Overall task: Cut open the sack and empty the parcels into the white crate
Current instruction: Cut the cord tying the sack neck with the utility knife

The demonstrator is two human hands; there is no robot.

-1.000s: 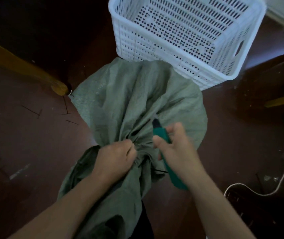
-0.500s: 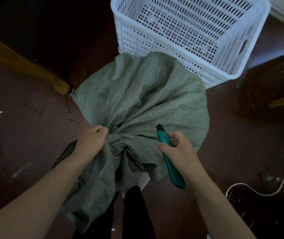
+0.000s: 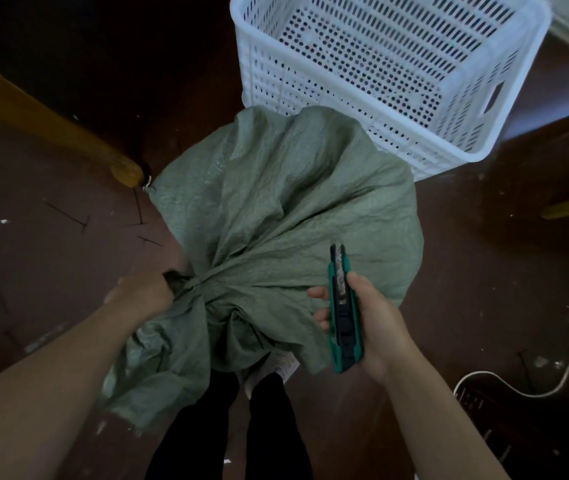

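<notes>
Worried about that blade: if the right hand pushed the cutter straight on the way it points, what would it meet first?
Probably the sack: the right hand aims the cutter up-frame over its bulge, the crate beyond. Depth is unclear.

Two bare forearms showing no sleeves, left hand, right hand, legs wearing black trousers

I see the sack as a dull grey-green, its woven cloth crinkled with fine creases. The crate is plain white, its walls and floor patterned all over with rows of small holes and slots. The knife has a teal-green body with a black slider down its middle. The floor is dark reddish brown, flecked with pale specks and thin black marks. The cable is white, and the wooden beam is yellowish brown.
</notes>
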